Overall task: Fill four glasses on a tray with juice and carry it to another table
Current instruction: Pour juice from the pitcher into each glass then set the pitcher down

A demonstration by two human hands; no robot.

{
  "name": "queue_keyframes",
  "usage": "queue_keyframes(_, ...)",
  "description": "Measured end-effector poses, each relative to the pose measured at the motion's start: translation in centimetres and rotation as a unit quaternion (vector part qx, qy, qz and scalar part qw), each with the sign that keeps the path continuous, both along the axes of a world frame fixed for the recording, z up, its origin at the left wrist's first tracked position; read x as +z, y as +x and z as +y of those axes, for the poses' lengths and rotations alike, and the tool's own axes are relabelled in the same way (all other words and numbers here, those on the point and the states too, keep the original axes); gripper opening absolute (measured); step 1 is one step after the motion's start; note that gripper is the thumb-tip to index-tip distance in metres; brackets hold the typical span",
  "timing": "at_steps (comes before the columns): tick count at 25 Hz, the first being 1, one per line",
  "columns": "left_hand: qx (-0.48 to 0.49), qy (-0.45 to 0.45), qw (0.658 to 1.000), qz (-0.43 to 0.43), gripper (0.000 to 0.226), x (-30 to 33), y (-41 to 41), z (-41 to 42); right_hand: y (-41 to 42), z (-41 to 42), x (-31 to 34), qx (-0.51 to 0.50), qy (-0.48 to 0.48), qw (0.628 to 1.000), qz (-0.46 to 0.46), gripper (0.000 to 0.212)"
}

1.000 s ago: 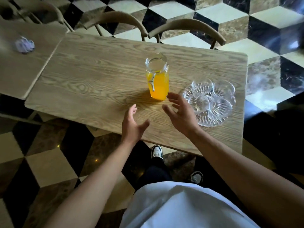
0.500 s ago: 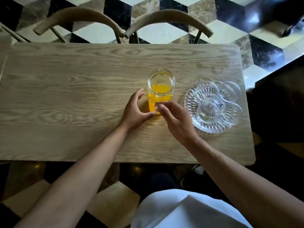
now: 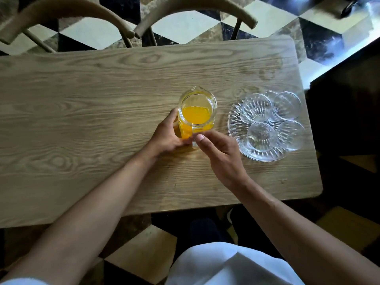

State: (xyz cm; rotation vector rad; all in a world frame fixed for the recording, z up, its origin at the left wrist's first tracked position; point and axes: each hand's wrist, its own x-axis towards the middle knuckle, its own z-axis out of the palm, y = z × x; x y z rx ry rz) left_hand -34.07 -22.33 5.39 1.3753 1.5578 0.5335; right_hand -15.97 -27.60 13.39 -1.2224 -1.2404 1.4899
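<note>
A clear glass jug point(image 3: 196, 116), about half full of orange juice, stands on the wooden table point(image 3: 82, 120) with its spout pointing away from me. My left hand point(image 3: 166, 138) wraps around the jug's left side. My right hand point(image 3: 222, 157) is at the jug's near side, thumb and curled fingers closed on its glass handle. To the right lies a round cut-glass tray point(image 3: 234, 124) carrying several empty glasses, among them a far left one point(image 3: 256, 108) and a near one point(image 3: 261, 136). Neither hand touches the tray.
Two curved wooden chair backs point(image 3: 67, 11) point(image 3: 195, 5) stand against the table's far edge. The tray lies close to the table's right edge point(image 3: 310, 128). Checkered tiles cover the floor point(image 3: 185, 27), and a dark surface point(image 3: 349, 99) is on the right.
Both hands have come forward from above the table's near edge and closed on the jug. My view has shifted closer and more directly above the table.
</note>
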Motion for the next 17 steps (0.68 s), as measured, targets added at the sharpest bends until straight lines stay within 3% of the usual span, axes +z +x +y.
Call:
queue_keyframes(6, -0.006, -0.002, 1.000, 0.017, 0.099, 0.7, 0.3, 0.9, -0.5, -0.4, -0.4, -0.037, 0.035, 0.996, -0.068, 0.025)
queue_keyframes(17, 0.091, 0.029, 0.995, 0.029, 0.094, 2.0, 3.8, -5.1, 2.0, -2.1, 1.4, -0.039, 0.019, 0.998, -0.050, 0.033)
